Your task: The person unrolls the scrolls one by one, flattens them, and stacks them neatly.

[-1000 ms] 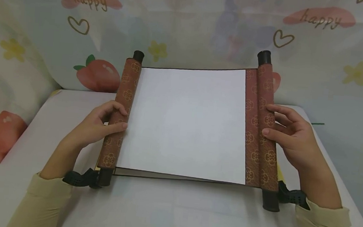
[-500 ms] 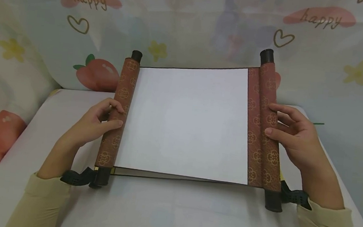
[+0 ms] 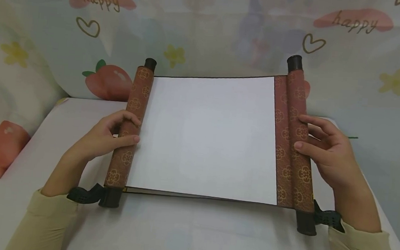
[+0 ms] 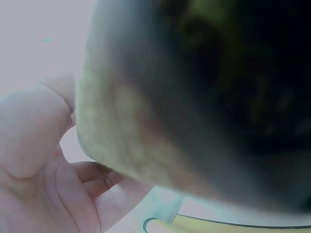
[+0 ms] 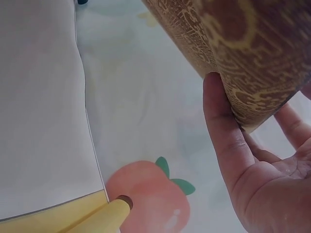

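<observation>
A hanging scroll with a blank white sheet [image 3: 205,141] is spread between two rollers in reddish-brown, gold-flowered cloth with black end caps. My left hand [image 3: 102,137] grips the left roller [image 3: 135,99], thumb and index finger on its front. On the other side my right hand [image 3: 334,158] holds the right roller [image 3: 301,106] between thumb and fingers, beside a strip of the same cloth. The roller [image 4: 126,131] is large and blurred in the left wrist view. In the right wrist view the fingers wrap the patterned roller [image 5: 262,53].
A second scroll lies underneath, with a yellow roller [image 5: 104,213] and white sheet [image 5: 43,107]; the head view shows only its edge [image 3: 165,194]. White cloth covers the table [image 3: 190,235]. A printed backdrop [image 3: 211,34] rises behind.
The right roller has shifted slightly right, and the left roller's lower end slightly left. More of the white sheet shows between them, and both hands keep their grip.
</observation>
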### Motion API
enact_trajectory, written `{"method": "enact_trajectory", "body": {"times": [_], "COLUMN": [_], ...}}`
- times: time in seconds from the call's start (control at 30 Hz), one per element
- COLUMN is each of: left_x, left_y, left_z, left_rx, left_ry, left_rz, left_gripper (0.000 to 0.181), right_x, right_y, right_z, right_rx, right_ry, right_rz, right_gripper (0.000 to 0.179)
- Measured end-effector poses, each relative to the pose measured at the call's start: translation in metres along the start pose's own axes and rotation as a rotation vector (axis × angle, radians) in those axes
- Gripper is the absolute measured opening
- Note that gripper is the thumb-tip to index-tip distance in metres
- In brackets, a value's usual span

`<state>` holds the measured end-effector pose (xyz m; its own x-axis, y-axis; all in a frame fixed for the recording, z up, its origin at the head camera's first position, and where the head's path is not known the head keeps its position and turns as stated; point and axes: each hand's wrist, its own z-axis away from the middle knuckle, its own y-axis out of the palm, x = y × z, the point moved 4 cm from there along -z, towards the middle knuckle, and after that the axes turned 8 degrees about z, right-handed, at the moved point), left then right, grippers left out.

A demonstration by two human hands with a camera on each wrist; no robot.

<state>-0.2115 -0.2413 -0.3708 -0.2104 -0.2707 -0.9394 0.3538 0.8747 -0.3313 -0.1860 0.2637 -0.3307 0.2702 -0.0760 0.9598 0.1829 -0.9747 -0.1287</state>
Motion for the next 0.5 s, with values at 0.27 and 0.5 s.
{"method": "enact_trajectory", "body": {"times": [0.27, 0.5], "left_x": [-0.0039, -0.0033], "left_y": [-0.0025, -0.0047], "left_z": [0.0027, 0.0023], "left_rx": [-0.024, -0.004], "left_ry": [0.031, 0.055], "left_rz": [-0.018, 0.008], "left_gripper": [0.030, 0.024], "right_x": [0.0016, 0.0016], "right_y": [-0.0013, -0.0047], "right_z": [0.0004, 0.0014], "right_rx": [0.000, -0.012], "right_ry": [-0.001, -0.002], "right_rz": [-0.002, -0.010], "right_gripper": [0.060, 0.060]}}
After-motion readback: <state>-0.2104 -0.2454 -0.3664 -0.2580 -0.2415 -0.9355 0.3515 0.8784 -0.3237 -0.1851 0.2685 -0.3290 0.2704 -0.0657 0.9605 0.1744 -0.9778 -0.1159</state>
